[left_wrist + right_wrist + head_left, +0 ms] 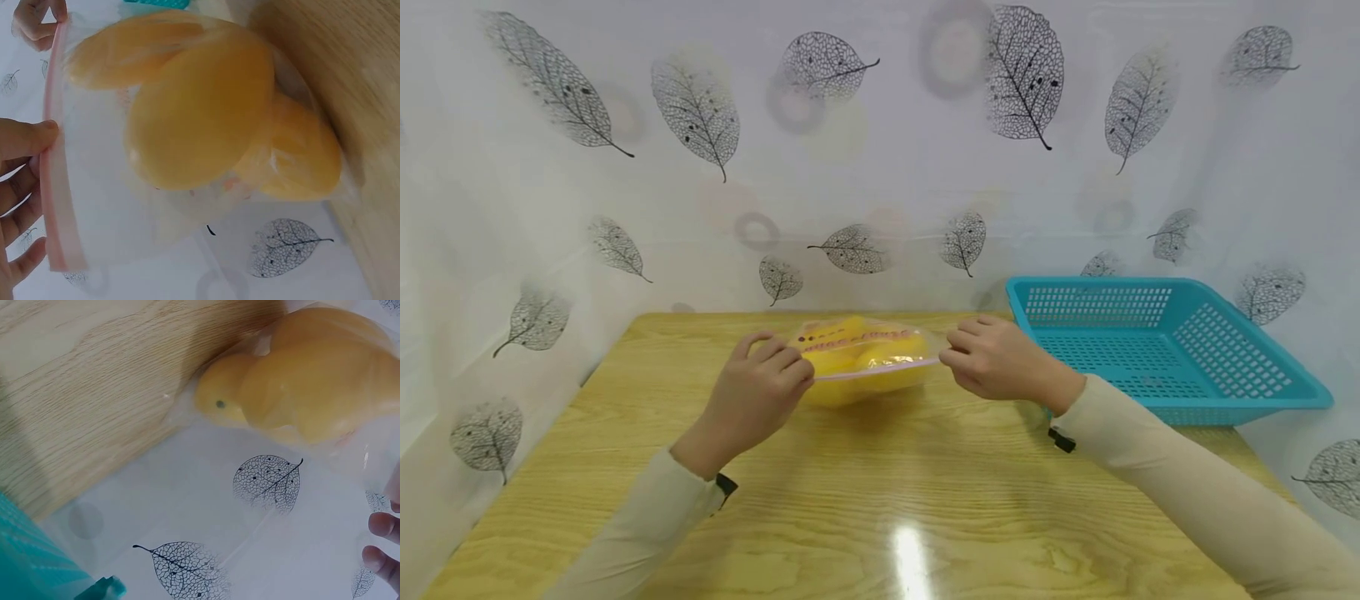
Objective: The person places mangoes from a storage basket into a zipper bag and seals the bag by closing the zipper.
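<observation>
A clear zip bag (868,385) with a pink zip strip along its mouth hangs between my hands, low over the table. Several yellow, oval fruits (203,119) that look like mangoes lie inside; one shows a dark stem spot in the right wrist view. My left hand (762,390) pinches the left end of the zip edge between thumb and fingers. At the opposite end, my right hand (997,358) grips the bag's corner. The mouth edge is stretched taut between both hands. In the right wrist view only some fingertips (382,524) show at the right edge.
A blue-green plastic basket (1120,367) with perforated walls stands at the right rear of the wooden table (820,517). Behind the table hangs a pale sheet (880,183) printed with dark leaves.
</observation>
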A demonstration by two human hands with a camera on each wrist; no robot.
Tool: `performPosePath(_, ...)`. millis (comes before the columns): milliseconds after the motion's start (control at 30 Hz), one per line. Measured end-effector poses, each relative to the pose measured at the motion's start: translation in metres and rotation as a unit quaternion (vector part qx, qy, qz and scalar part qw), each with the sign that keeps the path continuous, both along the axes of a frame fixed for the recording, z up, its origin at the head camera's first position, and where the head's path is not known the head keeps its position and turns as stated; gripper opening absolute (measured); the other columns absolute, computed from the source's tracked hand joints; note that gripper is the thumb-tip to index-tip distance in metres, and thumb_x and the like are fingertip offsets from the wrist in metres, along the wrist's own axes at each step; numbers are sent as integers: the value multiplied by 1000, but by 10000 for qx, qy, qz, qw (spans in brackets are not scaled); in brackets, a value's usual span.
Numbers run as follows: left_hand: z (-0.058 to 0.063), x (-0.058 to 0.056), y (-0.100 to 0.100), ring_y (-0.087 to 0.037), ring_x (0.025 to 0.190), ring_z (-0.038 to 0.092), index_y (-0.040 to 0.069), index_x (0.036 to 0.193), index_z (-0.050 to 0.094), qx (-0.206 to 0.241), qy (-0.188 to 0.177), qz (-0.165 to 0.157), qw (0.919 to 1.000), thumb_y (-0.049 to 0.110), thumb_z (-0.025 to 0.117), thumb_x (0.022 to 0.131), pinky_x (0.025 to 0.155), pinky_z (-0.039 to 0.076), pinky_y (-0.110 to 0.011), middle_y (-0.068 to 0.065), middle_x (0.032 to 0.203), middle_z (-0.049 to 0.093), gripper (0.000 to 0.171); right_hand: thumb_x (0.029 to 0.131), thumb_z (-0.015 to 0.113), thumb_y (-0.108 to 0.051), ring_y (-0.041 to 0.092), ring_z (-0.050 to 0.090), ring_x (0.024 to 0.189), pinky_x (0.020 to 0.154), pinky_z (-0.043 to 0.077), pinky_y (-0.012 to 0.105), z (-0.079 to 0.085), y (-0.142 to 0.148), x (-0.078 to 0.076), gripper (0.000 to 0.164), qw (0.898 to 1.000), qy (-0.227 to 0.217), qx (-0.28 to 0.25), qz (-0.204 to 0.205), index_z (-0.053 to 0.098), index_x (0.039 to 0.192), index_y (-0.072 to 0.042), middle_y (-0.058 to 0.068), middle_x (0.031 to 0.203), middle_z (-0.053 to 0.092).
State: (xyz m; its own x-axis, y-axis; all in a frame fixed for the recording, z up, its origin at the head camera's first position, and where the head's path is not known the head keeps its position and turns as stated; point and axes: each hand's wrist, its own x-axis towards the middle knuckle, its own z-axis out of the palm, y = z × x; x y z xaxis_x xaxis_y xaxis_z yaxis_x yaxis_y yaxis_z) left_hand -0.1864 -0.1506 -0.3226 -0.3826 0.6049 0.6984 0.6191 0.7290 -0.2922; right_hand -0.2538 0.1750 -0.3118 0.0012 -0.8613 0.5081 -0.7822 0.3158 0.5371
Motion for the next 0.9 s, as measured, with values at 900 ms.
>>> performPosePath(900,-3,2,13,-19,76,59,16,74,65,-405,-416,-61,9983,24,79,72,91,46,-43,3,73,66,16,98,30,-16,14,53,58,51,41,26,-7,-2,11,38,9993,380,-4,-51,60,74,-11,2,69,59)
